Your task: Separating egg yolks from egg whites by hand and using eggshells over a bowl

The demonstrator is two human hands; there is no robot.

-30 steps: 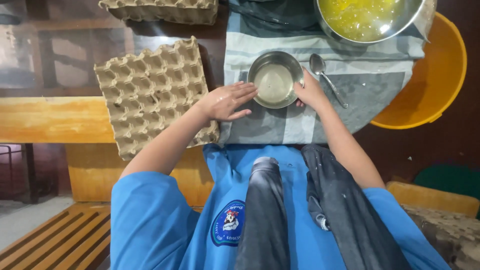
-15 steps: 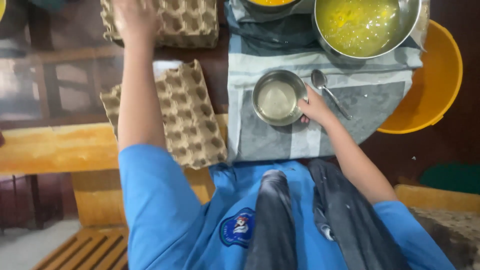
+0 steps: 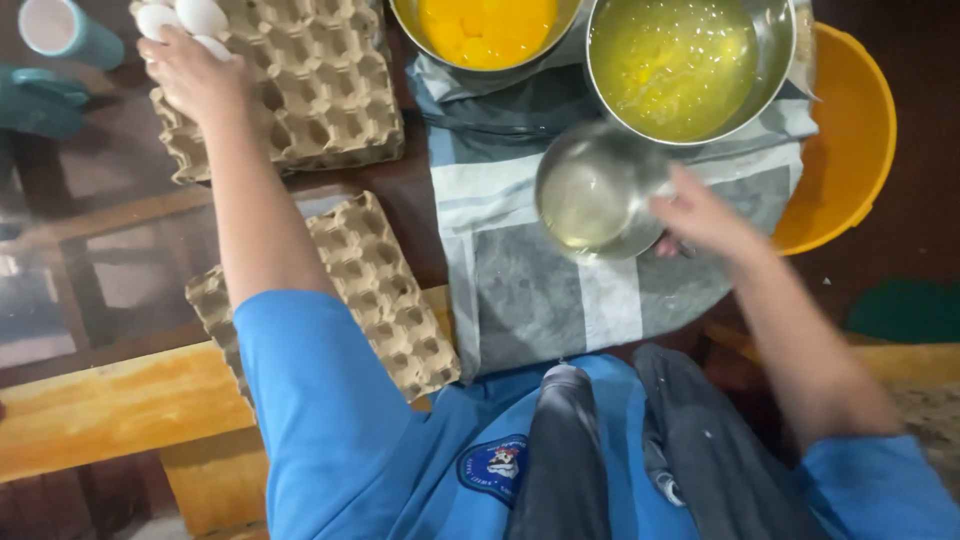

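At eleven o'clock my left hand (image 3: 190, 70) grips white eggs (image 3: 185, 18) over the brown pulp tray (image 3: 320, 90), so I would keep my right hand (image 3: 700, 215), clasping the small steel bowl (image 3: 595, 190), level.

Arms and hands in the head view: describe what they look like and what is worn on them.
Both arms are bare from the upper arm down, each coming out of a short bright blue sleeve. The left hand and the right hand are bare: no gloves, and no rings, watch or bands that I can see. The right hand is slightly blurred.
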